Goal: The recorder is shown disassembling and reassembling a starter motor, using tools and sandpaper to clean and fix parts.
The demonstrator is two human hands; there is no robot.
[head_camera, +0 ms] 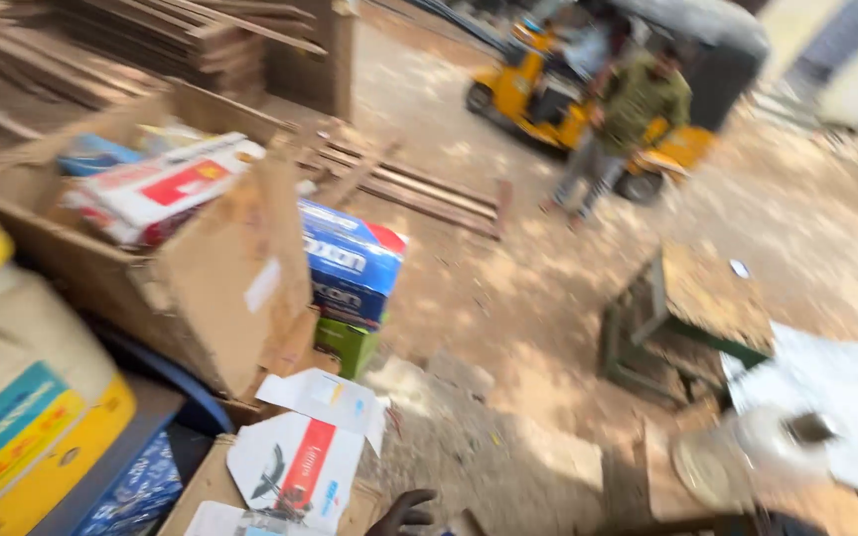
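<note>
Only one hand (401, 512) showed, at the near edge, side and grip impossible to tell, fingers curled beside a white-and-red flattened carton (295, 465) lying near left, below an open cardboard box (213, 283).

Blue box (352, 270) beside open brown carton (215, 283).

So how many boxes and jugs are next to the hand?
Brown cardboard box: 1
Blue box: 1
Green box: 1
Jug with yellow cap: 1
Total: 4
The hand at the bottom edge holds nothing visible.
</note>
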